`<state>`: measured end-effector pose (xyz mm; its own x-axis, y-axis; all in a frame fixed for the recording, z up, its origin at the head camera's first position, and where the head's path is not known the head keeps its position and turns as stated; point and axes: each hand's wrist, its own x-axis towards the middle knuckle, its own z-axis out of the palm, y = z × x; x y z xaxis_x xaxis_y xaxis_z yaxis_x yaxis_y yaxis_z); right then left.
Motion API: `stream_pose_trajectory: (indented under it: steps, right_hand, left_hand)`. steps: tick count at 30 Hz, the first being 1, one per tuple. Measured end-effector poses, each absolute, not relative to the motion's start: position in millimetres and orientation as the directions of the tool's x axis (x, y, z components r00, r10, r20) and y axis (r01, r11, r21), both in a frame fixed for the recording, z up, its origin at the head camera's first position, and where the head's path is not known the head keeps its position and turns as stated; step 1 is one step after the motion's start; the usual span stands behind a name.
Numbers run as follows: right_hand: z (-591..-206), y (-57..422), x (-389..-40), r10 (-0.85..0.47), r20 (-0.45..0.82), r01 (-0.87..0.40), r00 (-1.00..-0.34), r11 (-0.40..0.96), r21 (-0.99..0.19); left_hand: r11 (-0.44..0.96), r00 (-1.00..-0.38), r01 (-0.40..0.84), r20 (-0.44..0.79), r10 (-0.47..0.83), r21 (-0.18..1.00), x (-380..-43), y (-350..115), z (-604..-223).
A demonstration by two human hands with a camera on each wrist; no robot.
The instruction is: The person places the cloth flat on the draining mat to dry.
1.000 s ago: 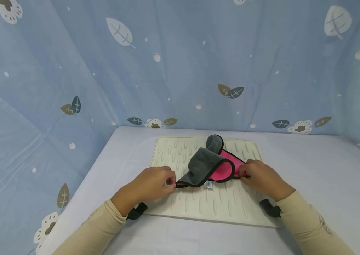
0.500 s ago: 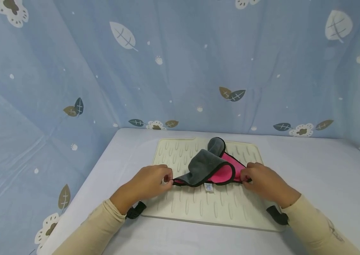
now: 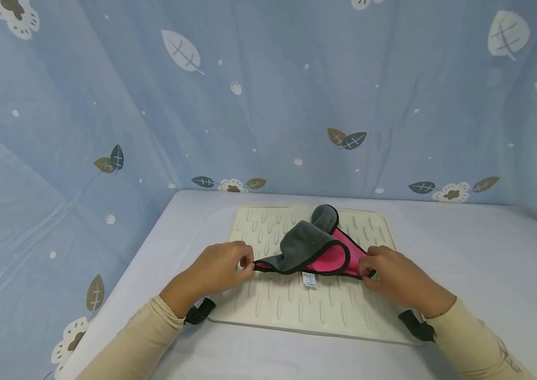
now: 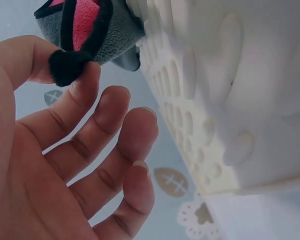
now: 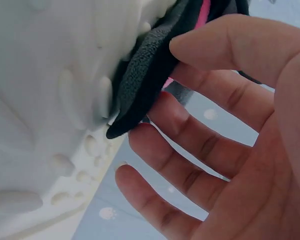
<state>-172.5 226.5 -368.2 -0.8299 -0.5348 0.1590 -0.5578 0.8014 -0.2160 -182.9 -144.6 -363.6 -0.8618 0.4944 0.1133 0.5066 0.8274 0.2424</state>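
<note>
A plush cloth (image 3: 302, 244), grey on one face and pink on the other with black edging, lies crumpled over a cream ridged mat (image 3: 297, 311). My left hand (image 3: 220, 268) pinches its left corner between thumb and forefinger, the other fingers loosely bent in the left wrist view (image 4: 95, 150). On the other side my right hand (image 3: 398, 274) pinches the near right edge of the cloth (image 5: 145, 75) with thumb and forefinger. A small white label (image 3: 310, 279) hangs from the near edge, between the hands. Part of the pink face is covered by grey folds.
The mat rests on a white-covered table (image 3: 477, 253). A blue patterned curtain (image 3: 268, 105) stands behind the table and along its left side. Black straps (image 3: 200, 311) sit at both wrists, close to the mat's near corners.
Both hands keep their pinch while drawing slightly apart, the left moving left and the right moving right and nearer. The cloth's near edge is stretched a little longer.
</note>
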Motion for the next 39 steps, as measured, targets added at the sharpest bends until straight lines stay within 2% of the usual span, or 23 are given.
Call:
stream_pose_trajectory:
  steps: [14,25,31,39]
  right_hand:
    - [-365,226,-166,-0.584,0.117,-0.594,-0.803,0.774,-0.218]
    - [-364,223,-161,-0.612,0.062,-0.606,-0.789,0.757,-0.245]
    - [-365,221,-158,-0.612,0.001,-0.59,-0.791,0.762,-0.266]
    - [-366,221,-157,-0.617,0.004,-0.596,-0.787,0.758,-0.265]
  left_hand:
    - [0.834,-0.866,0.501,0.128,0.484,0.234,-184,-148,-363]
    - [0.839,-0.872,0.486,0.075,0.483,0.243,-183,-150,-363]
    - [0.845,-0.874,0.47,0.0,0.486,0.255,-182,-151,-366]
    - [0.837,-0.866,0.469,-0.04,0.499,0.281,-182,-152,-366]
